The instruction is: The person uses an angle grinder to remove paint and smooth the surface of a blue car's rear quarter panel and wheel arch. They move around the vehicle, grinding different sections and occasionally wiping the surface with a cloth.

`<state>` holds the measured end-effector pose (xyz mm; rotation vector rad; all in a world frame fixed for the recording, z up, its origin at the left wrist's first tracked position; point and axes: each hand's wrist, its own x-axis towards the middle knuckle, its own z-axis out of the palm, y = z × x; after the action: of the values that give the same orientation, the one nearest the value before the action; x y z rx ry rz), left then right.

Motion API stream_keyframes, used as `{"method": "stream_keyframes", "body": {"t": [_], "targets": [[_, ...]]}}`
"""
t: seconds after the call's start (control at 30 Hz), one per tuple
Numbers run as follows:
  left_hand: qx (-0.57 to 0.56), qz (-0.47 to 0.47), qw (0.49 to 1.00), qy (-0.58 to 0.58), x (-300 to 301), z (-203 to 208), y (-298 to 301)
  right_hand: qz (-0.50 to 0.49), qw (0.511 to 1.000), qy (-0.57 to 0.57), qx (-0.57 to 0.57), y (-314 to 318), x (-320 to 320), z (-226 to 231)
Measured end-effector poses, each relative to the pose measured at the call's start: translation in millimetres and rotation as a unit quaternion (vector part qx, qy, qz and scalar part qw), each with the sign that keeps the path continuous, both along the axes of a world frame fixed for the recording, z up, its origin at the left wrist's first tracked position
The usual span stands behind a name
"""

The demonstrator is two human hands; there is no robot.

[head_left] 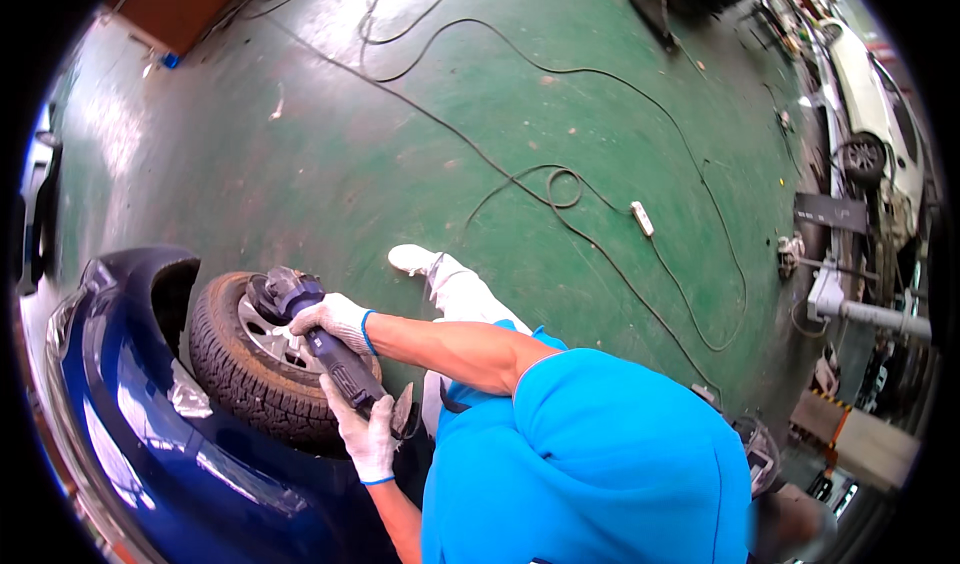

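A dark purple angle grinder (340, 360) lies slantwise across the wheel (272, 412), its round head over the silver rim. My right hand (335, 321), in a white knit glove with a blue cuff, is closed round the grinder's body behind the head. Lower down, my left hand (362, 438), gloved alike, grips the rear of the body from below. Whether the disc touches the rim cannot be made out. The chunky-treaded tyre carries brown dirt on its sidewall. Beside it curves a dark blue car fender (130, 364) with a wheel arch and a crumpled clear plastic patch (189, 394).
Long black cables (480, 149) loop across the green floor (330, 174), joined to a white power strip (641, 218). A brown cabinet (172, 4) stands far left. At the right are a white car (870, 114) and a grey metal arm (870, 314).
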<state>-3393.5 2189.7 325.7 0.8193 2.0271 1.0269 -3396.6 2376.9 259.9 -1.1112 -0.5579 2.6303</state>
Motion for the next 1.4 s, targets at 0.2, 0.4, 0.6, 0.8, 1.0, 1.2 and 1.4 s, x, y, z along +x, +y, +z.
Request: {"method": "stream_keyframes", "body": {"t": [0.2,0.4,0.6,0.8,1.0,1.2,1.4], "targets": [[0.062,-0.029,0.875,-0.48,30.3,-27.6,19.0,-0.109,0.993,0.045,0.018,-5.6,98.8,3.5],[-0.028,-0.089,0.825,-0.557,96.4,-64.8,70.7,-0.162,0.986,-0.027,0.026,-2.9,209.5,-4.9],[-0.063,-0.008,0.79,-0.61,195.2,-100.3,100.0,0.05,0.962,-0.133,0.235,34.6,337.3,-52.4],[-0.134,0.091,0.82,-0.549,296.6,-165.9,102.4,-0.187,0.937,-0.293,0.011,96.5,600.6,-252.8],[-0.231,0.141,0.834,-0.481,393.8,-253.1,101.0,-0.184,0.786,-0.59,-0.017,104.4,844.2,-566.3],[-0.385,0.158,0.823,-0.386,444.5,-313.7,142.3,-0.232,0.699,-0.675,-0.044,182.4,881.1,-692.3],[-0.409,0.068,0.839,-0.352,474.3,-350.6,184.9,-0.391,0.651,-0.649,-0.042,199.4,926.1,-767.2]]}}
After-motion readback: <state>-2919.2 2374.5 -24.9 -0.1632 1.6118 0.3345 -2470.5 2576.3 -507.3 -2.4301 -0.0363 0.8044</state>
